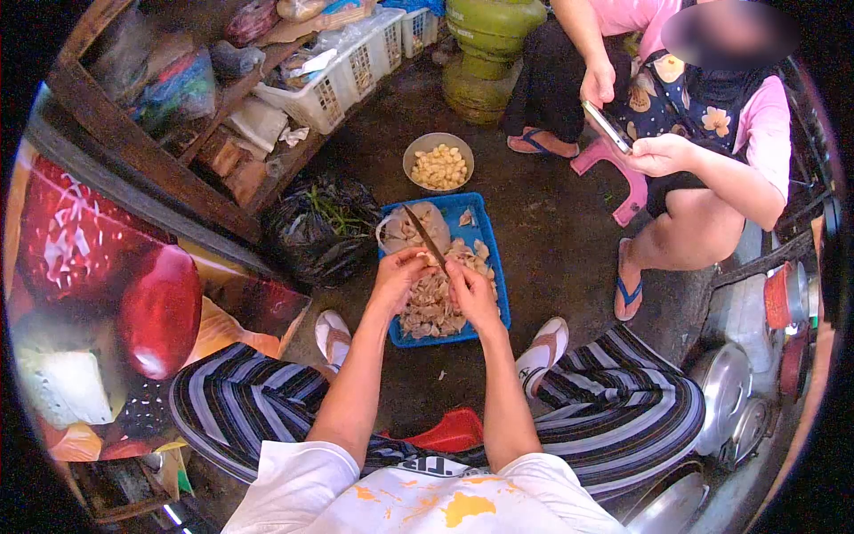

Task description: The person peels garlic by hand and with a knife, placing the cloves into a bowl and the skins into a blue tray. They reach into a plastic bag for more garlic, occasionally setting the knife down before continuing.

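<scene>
My right hand (471,292) is closed around the handle of a knife (425,233), whose long dark blade points up and to the left. My left hand (405,278) pinches a small pale garlic clove (431,259) against the blade's lower part. Both hands are above a blue tray (499,298) of loose garlic cloves and papery skins (431,307). At the tray's far left lies a clear plastic bag (416,225) with more garlic. Just beyond the tray, a metal bowl (461,184) holds peeled cloves (439,166).
A black plastic bag (316,236) with green stalks sits left of the tray. Front right, another person holds a phone (608,127) beside a pink stool (634,191). Green gas cylinders (485,84) and a white basket (325,102) stand behind; metal pots (719,392) are at right.
</scene>
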The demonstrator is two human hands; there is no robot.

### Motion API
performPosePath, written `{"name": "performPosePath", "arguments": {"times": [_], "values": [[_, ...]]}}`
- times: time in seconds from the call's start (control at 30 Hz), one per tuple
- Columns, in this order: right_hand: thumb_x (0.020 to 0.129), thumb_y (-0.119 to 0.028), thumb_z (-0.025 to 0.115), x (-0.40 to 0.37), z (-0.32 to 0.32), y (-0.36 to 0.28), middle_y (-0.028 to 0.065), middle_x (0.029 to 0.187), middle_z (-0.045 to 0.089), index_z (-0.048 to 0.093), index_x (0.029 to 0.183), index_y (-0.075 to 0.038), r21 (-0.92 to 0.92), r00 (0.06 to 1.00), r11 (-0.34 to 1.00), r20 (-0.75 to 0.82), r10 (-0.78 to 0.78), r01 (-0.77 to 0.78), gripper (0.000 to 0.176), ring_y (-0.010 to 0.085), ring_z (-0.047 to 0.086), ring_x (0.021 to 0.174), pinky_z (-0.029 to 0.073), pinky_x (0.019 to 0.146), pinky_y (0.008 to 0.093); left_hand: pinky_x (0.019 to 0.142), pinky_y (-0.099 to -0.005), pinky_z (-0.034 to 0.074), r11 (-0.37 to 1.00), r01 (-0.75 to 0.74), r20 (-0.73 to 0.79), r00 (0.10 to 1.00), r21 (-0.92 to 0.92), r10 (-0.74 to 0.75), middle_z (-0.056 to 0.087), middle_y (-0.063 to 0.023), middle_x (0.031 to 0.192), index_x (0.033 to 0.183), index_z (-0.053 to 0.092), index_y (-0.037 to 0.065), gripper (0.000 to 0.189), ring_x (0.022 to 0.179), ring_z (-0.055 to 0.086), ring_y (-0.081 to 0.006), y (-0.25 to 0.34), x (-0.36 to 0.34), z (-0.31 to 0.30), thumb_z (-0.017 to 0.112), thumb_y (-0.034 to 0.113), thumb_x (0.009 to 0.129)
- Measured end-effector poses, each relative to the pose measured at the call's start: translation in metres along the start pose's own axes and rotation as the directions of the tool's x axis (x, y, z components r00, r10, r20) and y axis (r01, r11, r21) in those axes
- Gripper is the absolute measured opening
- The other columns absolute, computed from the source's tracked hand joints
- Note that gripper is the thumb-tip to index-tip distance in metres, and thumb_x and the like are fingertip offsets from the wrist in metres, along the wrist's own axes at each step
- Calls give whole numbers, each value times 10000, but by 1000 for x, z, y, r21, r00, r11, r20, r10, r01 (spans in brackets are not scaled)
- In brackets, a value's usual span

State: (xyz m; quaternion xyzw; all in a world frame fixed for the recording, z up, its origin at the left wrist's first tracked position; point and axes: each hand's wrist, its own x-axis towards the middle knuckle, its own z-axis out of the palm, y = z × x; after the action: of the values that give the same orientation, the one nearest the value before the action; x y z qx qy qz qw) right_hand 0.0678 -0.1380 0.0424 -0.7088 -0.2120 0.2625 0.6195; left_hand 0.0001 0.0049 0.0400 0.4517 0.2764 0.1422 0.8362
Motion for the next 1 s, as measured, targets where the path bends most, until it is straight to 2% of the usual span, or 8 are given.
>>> {"name": "performPosePath", "arguments": {"times": [0.07, 0.17, 0.27, 0.37, 0.47, 0.77, 0.87, 1.0], "values": [[929, -340, 470, 1, -2, 5, -32, 520, 442, 632, 824, -49, 24, 994, 994, 24, 104, -104, 349, 57, 421, 463, 331, 434, 232, 698, -251, 535, 1000, 12, 23, 1000, 10, -12, 619, -133, 941, 1011, 574, -65, 193, 771, 640, -202, -2, 1, -2, 546, 26, 843], [933, -366, 457, -2, 0, 8, -40, 494, 419, 564, 720, -74, 268, 993, 956, 35, 112, -117, 376, 51, 396, 431, 301, 409, 212, 701, -251, 532, 1000, 21, 40, 999, 7, -21, 622, -127, 940, 1007, 584, -59, 191, 752, 636, -190, -4, 2, -2, 556, 27, 839], [924, -420, 453, -5, 3, -1, -40, 520, 415, 516, 782, -105, 376, 974, 901, 15, 228, -216, 351, 51, 385, 435, 310, 413, 201, 703, -249, 527, 1000, -19, 31, 999, 16, 19, 628, -115, 937, 1003, 598, -49, 199, 742, 631, -177, -8, 3, 0, 592, 39, 825], [924, -430, 444, -4, 3, 0, -39, 519, 417, 512, 809, -110, 411, 976, 887, 25, 218, -209, 347, 55, 394, 432, 316, 414, 199, 702, -249, 522, 993, -29, 17, 999, -113, 31, 633, -106, 937, 1002, 605, -49, 216, 753, 626, -172, -11, 4, 5, 623, 48, 810], [926, -431, 437, -6, 2, -4, -41, 519, 413, 512, 800, -110, 413, 971, 881, 41, 237, -233, 353, 56, 396, 428, 322, 413, 204, 710, -255, 524, 999, -29, 0, 1000, -14, 29, 633, -105, 942, 1000, 604, -54, 229, 776, 625, -173, -11, 3, 6, 638, 55, 802], [913, -466, 440, -3, 1, 7, -41, 517, 393, 448, 738, -134, 585, 948, 759, 58, 313, -287, 376, 78, 392, 424, 323, 414, 224, 668, -263, 525, 997, -66, -12, 998, -50, 66, 625, -114, 903, 955, 585, -42, 184, 762, 626, -172, -21, 6, 8, 616, -17, 775], [920, -439, 444, -2, 4, 9, -41, 517, 386, 433, 733, -133, 562, 944, 777, 25, 329, -285, 358, 68, 388, 431, 313, 408, 222, 632, -266, 525, 998, -61, -84, 994, 30, 64, 616, -104, 851, 914, 564, -34, 160, 717, 621, -177, -24, 9, 6, 615, -32, 763], [930, -377, 451, -3, 2, 10, -49, 519, 375, 569, 949, -80, 221, 989, 964, 60, 137, -147, 320, 48, 376, 448, 297, 413, 214, 602, -256, 512, 999, 7, -134, 991, -41, -12, 613, -103, 825, 883, 548, -20, 143, 662, 609, -183, -26, 14, -4, 612, -33, 757]]}}
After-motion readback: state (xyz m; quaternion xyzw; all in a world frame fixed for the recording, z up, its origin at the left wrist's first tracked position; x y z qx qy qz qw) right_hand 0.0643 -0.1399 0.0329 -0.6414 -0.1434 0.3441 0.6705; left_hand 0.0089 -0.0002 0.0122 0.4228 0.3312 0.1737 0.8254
